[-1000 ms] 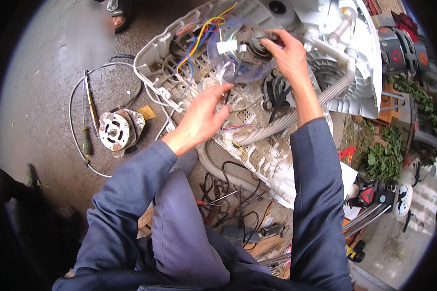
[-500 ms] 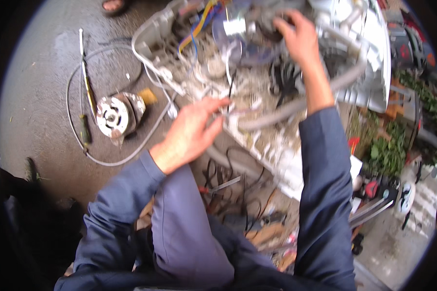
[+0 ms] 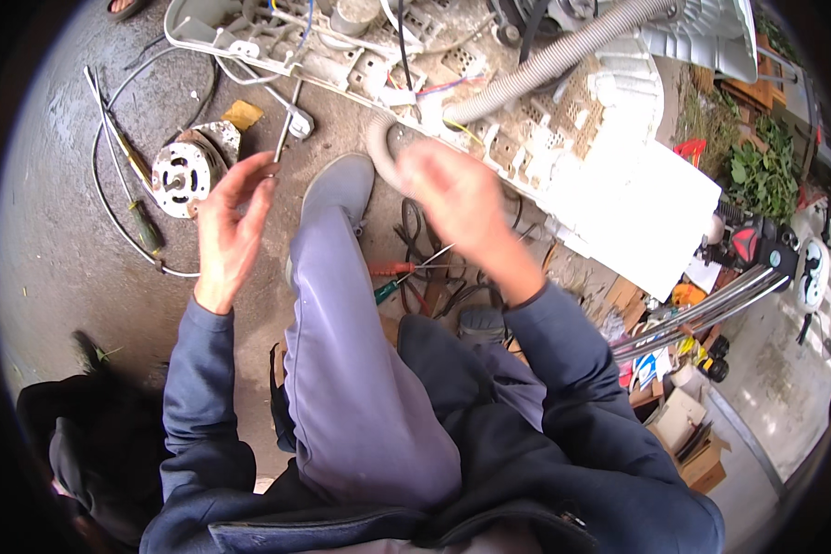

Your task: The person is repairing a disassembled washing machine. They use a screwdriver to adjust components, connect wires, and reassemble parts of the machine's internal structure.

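My left hand point(image 3: 234, 226), thumb and fingers apart and seemingly empty, hovers just right of a round metal motor point(image 3: 183, 177). Its fingertips come close to a grey power cable with a plug point(image 3: 300, 125). My right hand point(image 3: 457, 198) is smeared by motion beside the bent end of a grey corrugated hose point(image 3: 379, 148). Whether it touches the hose is not clear. At the top lies a dirty white plastic appliance housing point(image 3: 489, 120) with wires, and the hose's ribbed length point(image 3: 554, 60) runs across it.
A green-handled screwdriver point(image 3: 145, 226) lies by the motor within a loop of cable. Red-handled point(image 3: 392, 269) and teal-handled point(image 3: 387, 292) tools lie among black cables by my shoe point(image 3: 342, 189). Metal rods point(image 3: 702, 314) and cardboard boxes point(image 3: 692, 443) lie at right.
My right hand has come out of the housing, down and left toward my knees. My left hand has moved left, away from the housing's edge. The view has shifted downward.
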A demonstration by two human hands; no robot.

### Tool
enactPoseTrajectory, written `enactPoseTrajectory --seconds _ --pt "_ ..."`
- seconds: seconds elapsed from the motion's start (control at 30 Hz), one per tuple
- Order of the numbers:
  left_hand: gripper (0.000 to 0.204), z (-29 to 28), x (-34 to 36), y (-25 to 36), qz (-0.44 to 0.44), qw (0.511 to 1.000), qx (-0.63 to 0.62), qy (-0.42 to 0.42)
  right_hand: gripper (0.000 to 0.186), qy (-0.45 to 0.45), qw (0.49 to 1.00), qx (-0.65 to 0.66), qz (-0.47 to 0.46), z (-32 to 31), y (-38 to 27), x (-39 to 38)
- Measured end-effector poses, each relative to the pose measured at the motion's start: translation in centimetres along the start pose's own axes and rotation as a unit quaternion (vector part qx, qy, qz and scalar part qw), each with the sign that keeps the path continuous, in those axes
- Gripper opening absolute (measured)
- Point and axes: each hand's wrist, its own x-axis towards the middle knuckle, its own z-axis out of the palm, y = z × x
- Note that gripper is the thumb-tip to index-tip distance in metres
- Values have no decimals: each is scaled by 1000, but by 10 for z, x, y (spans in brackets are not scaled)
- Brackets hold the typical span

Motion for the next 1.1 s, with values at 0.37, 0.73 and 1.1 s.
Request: enactPoseTrajectory --seconds 0.37,0.73,1.1 --pt "29 -7 -16 -31 -38 999 24 -11 27 -124 936 -61 324 92 149 -268" --pt "28 -21 -25 -40 -40 998 55 -9 24 124 853 -197 467 67 183 -292" --pt "26 -23 -40 -50 -39 993 114 5 41 -99 886 -122 437 97 204 -283"
